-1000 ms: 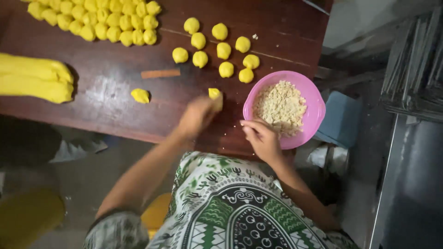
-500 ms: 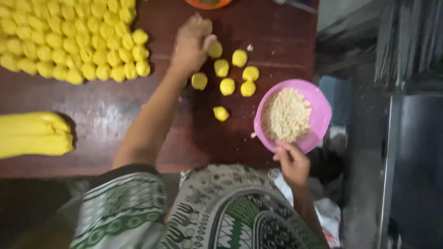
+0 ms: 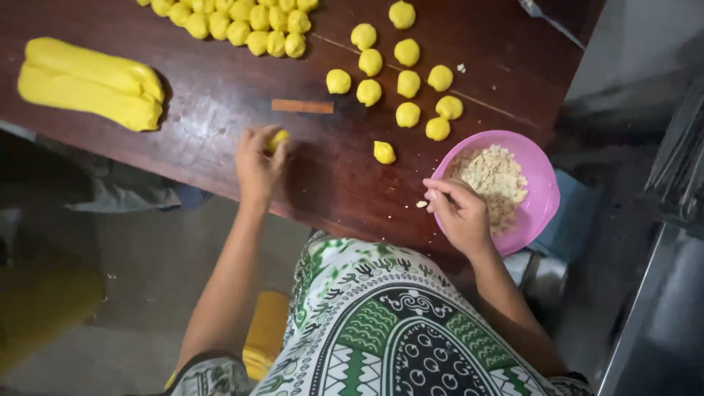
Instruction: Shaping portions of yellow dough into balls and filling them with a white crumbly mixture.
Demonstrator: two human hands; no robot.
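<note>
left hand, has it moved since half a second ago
Yes. The left hand was up among the loose dough balls; now it is back at the near table edge, holding a yellow dough piece.

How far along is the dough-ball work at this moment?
Done: a packed cluster of dough balls at the table's far edge and a looser group of balls near the pink bowl. In hand: the left hand grips a yellow piece; the right hand rests at the bowl's crumbly filling. Left: two long dough logs uncut.
</note>
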